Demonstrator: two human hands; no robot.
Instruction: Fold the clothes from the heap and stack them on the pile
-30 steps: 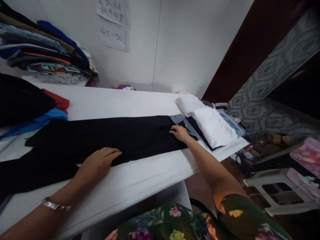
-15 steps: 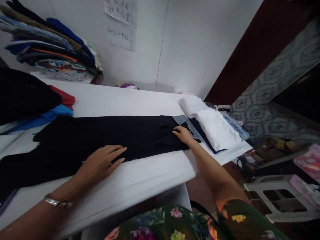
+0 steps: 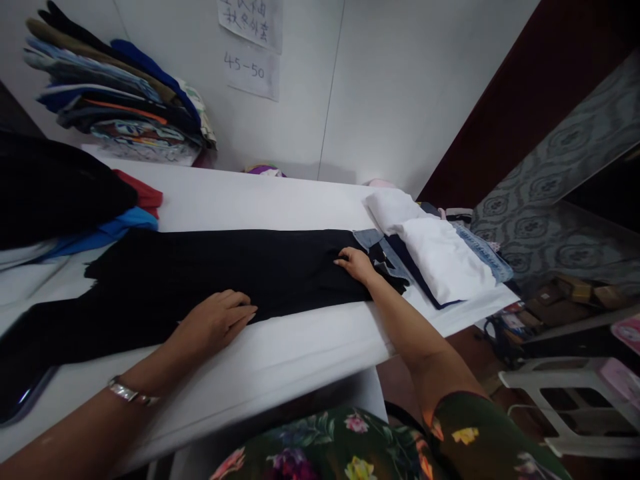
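A long black garment (image 3: 240, 260) lies stretched flat across the white table, its left end spread and uneven. My left hand (image 3: 213, 320) is at its near edge, fingers and thumb drawn together on the cloth. Near the garment's right end, my right hand (image 3: 357, 265) pinches the fabric, which wrinkles at the fingertips. Just beyond that hand is a grey-blue denim piece (image 3: 369, 238), partly under the black cloth. What lies beneath my palms is hidden.
Folded white clothes (image 3: 443, 257) rest on darker items at the table's right end. A black heap (image 3: 60, 190) with red and blue cloth sits at left, a tall clothes stack (image 3: 135, 100) behind it. A phone-like dark object (image 3: 27, 397) lies front left; a white stool (image 3: 570, 400) stands right.
My left thumb has closed in against the fingers at the garment's edge. My right hand has slid slightly left along the cloth. The view has shifted a little left.
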